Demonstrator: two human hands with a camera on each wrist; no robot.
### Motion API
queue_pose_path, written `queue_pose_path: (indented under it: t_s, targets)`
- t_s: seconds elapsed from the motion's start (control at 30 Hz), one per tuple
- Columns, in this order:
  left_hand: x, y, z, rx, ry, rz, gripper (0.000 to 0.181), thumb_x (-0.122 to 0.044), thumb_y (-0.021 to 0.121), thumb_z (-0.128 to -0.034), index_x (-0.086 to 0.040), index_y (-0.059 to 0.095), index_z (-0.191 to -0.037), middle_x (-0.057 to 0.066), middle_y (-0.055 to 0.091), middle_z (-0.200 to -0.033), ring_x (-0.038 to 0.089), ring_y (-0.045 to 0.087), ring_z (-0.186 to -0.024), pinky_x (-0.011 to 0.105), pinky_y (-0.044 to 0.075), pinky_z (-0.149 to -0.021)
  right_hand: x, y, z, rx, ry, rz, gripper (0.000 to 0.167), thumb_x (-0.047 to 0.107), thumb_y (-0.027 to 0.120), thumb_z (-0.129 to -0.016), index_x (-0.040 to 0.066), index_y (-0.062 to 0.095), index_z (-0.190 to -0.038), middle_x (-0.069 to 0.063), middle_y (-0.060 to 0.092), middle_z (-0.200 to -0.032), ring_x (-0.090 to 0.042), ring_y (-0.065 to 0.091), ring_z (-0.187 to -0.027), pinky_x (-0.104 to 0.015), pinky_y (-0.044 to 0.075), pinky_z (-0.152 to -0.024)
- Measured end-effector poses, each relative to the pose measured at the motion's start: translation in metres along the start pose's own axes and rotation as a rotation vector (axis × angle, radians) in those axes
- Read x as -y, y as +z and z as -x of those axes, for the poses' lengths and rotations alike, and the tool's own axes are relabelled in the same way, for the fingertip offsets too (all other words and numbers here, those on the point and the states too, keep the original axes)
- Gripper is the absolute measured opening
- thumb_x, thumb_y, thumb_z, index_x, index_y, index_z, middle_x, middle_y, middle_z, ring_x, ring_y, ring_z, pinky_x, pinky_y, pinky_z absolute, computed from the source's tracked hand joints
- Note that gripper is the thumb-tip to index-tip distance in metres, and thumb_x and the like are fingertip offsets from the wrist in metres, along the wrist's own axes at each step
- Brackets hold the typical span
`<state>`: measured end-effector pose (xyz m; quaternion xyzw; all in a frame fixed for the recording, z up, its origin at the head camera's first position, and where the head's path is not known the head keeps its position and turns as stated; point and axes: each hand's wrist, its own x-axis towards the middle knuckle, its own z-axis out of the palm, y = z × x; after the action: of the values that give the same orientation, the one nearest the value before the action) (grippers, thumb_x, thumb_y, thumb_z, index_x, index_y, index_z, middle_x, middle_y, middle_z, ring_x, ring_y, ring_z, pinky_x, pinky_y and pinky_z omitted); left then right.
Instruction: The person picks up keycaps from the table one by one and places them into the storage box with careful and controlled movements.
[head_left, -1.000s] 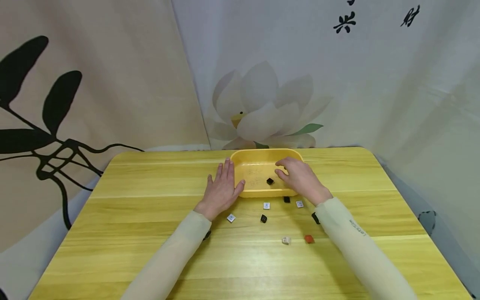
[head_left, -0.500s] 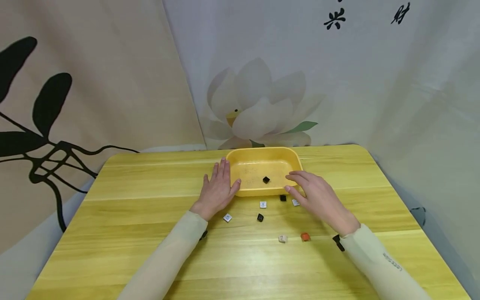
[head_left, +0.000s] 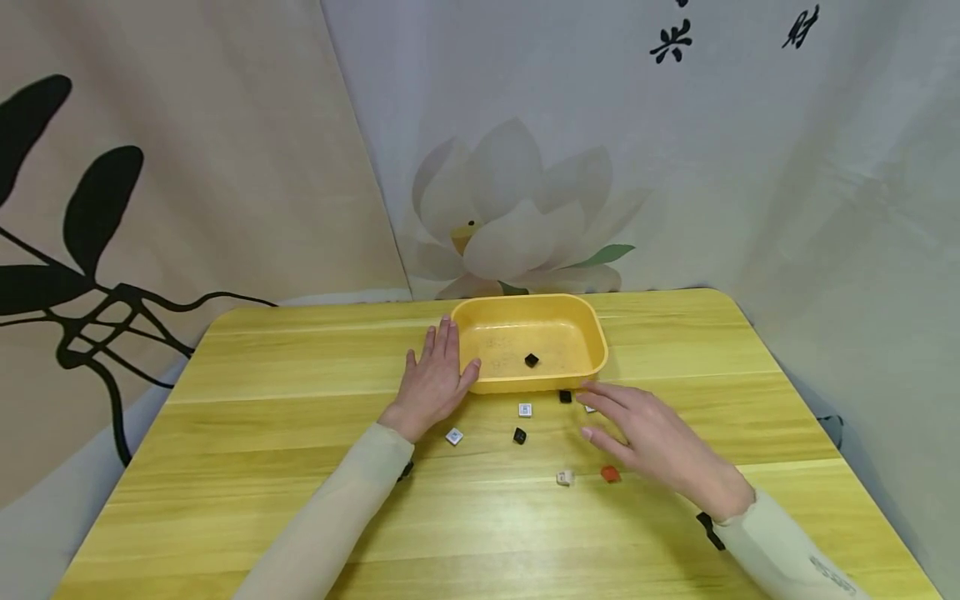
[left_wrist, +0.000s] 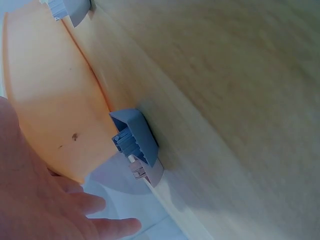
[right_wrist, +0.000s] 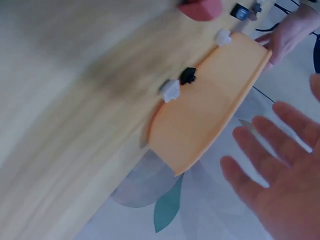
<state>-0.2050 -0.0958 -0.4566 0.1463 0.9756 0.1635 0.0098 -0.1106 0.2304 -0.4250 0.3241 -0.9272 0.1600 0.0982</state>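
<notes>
I'd have the left hand, straight-fingered against the yellow tray near the far edge of the table, brace it lightly, and the right hand, spread and empty, pinch by their sides the keycaps strewn nearer the front edge.

Right hand is out of the rounded yellow plastic tray: over its right half 1.0 s ago, at the near-right corner 0.5 s ago, now nearer and further right, above the wood-grain table. Its fingers were bent, now straighter. Tray's right wall and near-right corner now uncovered. Small white square keycap was fully visible 1.0 s ago, now mostly behind the fingers. Pale fabric sleeve and black strap pulled back near-right.
</notes>
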Motion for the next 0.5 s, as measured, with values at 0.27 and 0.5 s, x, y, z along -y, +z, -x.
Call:
queue_pose_path:
  t_s: [0.27,0.5]
  targets:
    - [0.001,0.000,0.000,0.002,0.001,0.006,0.081,-0.051,0.033,-0.1096,0.001,0.003,-0.165,0.014,-0.003,-0.173,0.041,0.010,-0.157,0.073,0.021,-0.115,-0.002,0.006,0.020,0.088,-0.081,0.008,0.058,0.038,0.074,-0.096,0.008,0.061,-0.144,-0.012,0.052,-0.154,-0.031,0.057,-0.133,-0.052,0.050,-0.103]
    - [0.001,0.000,0.000,0.004,0.001,0.014,0.082,-0.051,0.033,-0.1098,0.001,0.003,-0.165,0.015,-0.003,-0.173,0.041,0.010,-0.157,0.073,0.021,-0.114,0.002,0.011,0.034,0.187,-0.067,0.004,0.067,0.041,0.076,-0.094,0.009,0.056,-0.149,-0.012,0.043,-0.161,-0.034,0.049,-0.142,-0.056,0.046,-0.106]
